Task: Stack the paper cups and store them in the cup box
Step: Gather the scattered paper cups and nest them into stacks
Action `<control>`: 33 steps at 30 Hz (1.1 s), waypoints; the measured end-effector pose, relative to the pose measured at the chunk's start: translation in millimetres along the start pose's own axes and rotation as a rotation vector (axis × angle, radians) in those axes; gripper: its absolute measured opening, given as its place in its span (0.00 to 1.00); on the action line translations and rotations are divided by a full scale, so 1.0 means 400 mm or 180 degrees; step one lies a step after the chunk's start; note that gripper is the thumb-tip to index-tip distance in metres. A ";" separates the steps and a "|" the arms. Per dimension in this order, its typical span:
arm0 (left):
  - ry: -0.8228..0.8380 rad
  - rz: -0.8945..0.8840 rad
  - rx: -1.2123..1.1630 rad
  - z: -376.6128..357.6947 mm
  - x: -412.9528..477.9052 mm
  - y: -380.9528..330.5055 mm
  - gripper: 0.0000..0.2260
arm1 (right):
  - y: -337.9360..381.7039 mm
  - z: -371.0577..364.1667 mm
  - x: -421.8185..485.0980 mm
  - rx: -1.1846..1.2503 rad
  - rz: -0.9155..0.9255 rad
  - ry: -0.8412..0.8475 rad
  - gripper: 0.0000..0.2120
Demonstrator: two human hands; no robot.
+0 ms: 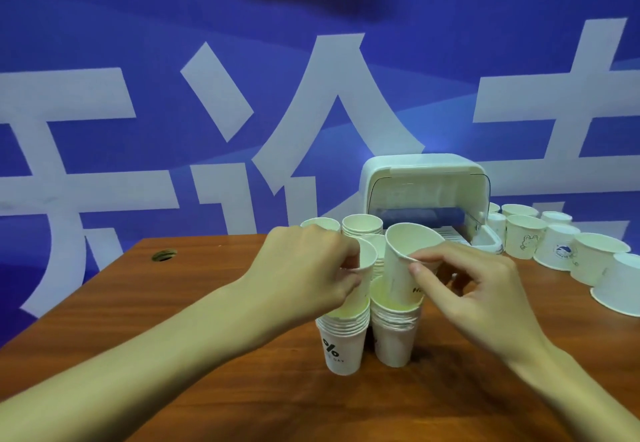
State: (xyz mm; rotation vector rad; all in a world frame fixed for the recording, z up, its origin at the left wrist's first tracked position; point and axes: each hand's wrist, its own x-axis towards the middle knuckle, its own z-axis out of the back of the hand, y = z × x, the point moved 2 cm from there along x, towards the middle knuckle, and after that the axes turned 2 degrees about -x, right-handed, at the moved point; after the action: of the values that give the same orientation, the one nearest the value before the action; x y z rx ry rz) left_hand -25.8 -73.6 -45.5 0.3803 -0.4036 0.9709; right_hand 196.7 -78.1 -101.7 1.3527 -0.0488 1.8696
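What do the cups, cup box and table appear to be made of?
The cups: thin matte white paper, given rolled rims and prints. The cup box: probably smooth white plastic, translucent lid. The table: reddish-brown wood grain; solid or laminate, cannot tell.

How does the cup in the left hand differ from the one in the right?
The left cup sits nearly upright and low in the left stack; the right cup leans and stands high out of the right stack. The left hand grips the left cup's side; the right hand pinches the right cup's rim. Both are white paper cups, mouths up.
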 end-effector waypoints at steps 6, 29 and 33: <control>0.0613 -0.0025 0.0035 -0.056 -0.013 -0.001 0.14 | -0.017 -0.050 -0.026 -0.0247 -0.0312 0.0831 0.08; 0.0441 -0.0381 0.0108 -0.049 0.145 -0.104 0.12 | -0.066 0.000 -0.015 -0.0188 -0.0611 0.0751 0.11; 0.0034 -0.0730 0.0249 -0.076 0.263 -0.213 0.08 | -0.154 0.082 0.012 -0.0391 -0.0839 0.0488 0.09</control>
State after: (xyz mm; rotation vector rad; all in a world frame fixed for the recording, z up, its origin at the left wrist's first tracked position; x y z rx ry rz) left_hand 104.4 -27.7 -31.0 0.4813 -0.3053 0.7661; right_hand 260.1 -49.0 -109.1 1.0738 0.0879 1.7119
